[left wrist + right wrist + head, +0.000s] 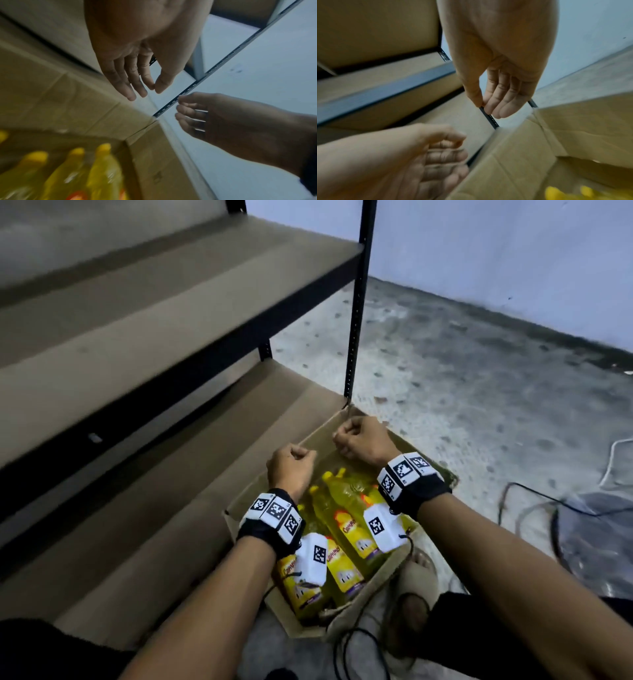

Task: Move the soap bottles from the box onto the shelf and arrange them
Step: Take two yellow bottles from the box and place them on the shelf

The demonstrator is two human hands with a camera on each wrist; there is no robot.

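Observation:
Several yellow soap bottles (346,529) lie side by side in an open cardboard box (308,628) on the floor, against the front of the brown shelf (171,337). My left hand (291,463) hovers over the box's far left edge, fingers loosely bent and holding nothing (145,81). My right hand (359,440) hangs over the box's far corner, fingers relaxed and empty (496,101). In the left wrist view the bottles (102,169) show blurred below the box wall (154,162). Yellow caps (556,192) appear at the bottom of the right wrist view.
A black perforated shelf post (356,320) stands right behind the box's far corner. The lowest shelf board (154,525) runs along the box's left side. Cables (548,508) lie on the concrete floor to the right. A sandalled foot (418,573) touches the box's near right side.

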